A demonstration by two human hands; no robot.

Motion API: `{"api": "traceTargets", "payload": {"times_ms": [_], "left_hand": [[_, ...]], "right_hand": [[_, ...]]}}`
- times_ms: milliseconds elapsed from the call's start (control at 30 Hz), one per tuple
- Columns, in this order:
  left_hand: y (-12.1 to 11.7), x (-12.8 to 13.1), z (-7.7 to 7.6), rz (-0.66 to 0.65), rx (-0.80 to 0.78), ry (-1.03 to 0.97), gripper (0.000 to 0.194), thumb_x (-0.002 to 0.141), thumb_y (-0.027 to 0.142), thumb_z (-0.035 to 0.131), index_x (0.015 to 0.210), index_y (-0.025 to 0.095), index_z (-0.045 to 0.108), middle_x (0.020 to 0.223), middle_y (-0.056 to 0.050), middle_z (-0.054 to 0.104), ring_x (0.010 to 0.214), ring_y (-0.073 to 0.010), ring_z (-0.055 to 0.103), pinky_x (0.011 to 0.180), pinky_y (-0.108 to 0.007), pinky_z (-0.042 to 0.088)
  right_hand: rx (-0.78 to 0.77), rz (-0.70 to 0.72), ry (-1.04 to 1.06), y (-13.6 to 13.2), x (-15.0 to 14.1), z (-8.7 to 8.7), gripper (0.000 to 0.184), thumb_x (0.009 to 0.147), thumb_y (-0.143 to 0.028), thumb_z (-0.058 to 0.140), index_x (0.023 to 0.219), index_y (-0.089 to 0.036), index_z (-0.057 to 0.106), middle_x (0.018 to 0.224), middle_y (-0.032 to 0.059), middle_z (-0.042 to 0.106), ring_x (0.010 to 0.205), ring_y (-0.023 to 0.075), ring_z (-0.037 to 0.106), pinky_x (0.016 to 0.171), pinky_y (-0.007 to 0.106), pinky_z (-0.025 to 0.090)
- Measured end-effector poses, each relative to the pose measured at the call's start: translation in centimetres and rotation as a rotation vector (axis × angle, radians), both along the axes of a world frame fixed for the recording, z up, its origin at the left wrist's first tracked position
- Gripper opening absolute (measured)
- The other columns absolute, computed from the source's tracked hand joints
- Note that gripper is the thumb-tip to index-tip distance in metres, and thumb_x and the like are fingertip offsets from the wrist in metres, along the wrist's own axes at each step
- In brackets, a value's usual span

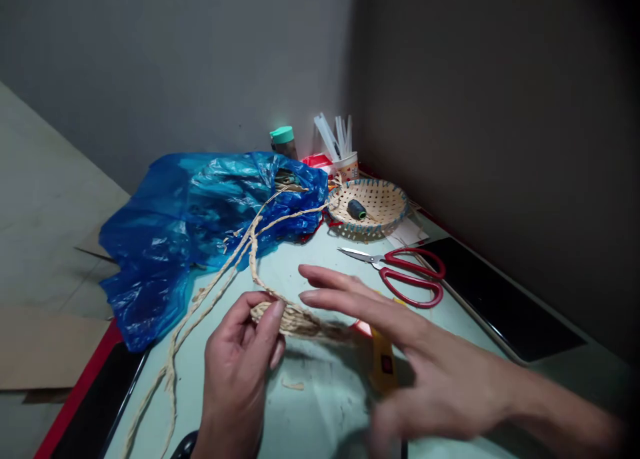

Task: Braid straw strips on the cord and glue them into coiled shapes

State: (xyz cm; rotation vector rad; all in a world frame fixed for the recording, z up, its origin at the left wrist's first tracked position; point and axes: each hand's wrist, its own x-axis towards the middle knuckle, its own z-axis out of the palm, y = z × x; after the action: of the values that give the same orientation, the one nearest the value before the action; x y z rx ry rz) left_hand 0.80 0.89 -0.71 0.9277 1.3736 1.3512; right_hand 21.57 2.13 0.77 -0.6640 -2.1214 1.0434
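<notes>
Left hand (pixel 243 359) has its thumb and fingers pinched around a straw cord bundle (pixel 293 320); right hand (pixel 430 355) is kinda blurry, thumb and fingers wide apart beside it, red-handled scissors (pixel 395 273) just past those fingers.

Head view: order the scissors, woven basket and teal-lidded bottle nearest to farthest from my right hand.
1. Scissors: just beyond the right hand.
2. Woven basket: behind the scissors, slightly left.
3. Teal-lidded bottle: farthest back, left, behind the blue bag.
</notes>
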Motion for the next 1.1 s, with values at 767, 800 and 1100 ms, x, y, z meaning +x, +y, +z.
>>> {"api": "traceTargets", "payload": {"times_ms": [767,800,1100], "left_hand": [[0.1,0.1,1.2,-0.069,0.001,-0.268,0.019,0.077,0.034,0.078,0.074,0.020,0.066,0.062,0.005,0.042,0.048,-0.0043,0.032,0.042,-0.013,0.036],[0.0,0.1,1.2,-0.091,0.005,-0.268,0.019,0.078,0.034,0.077,0.075,0.019,0.066,0.064,0.005,0.044,0.050,-0.0043,0.033,0.043,-0.013,0.037],[-0.4,0.5,0.5,-0.346,-0.013,-0.110,0.023,0.090,0.040,0.061,0.082,0.020,0.065,0.065,0.004,0.049,0.055,-0.0069,0.040,0.052,-0.017,0.038]], "right_hand": [[-0.236,-0.303,0.011,0.1,-0.5,0.0,0.051,0.101,-0.043,0.042,0.056,-0.020,0.043,0.051,-0.0030,0.041,0.047,0.0105,0.038,0.047,0.025,0.031],[-0.245,-0.313,0.017,0.2,-0.4,0.0,0.046,0.102,-0.041,0.042,0.062,-0.020,0.048,0.055,-0.0028,0.046,0.051,0.0110,0.043,0.049,0.024,0.034],[-0.513,-0.135,0.036,0.4,-1.2,-0.2,0.016,0.092,-0.038,0.060,0.094,-0.022,0.063,0.077,-0.0029,0.053,0.068,0.0113,0.047,0.057,0.022,0.037]]}}
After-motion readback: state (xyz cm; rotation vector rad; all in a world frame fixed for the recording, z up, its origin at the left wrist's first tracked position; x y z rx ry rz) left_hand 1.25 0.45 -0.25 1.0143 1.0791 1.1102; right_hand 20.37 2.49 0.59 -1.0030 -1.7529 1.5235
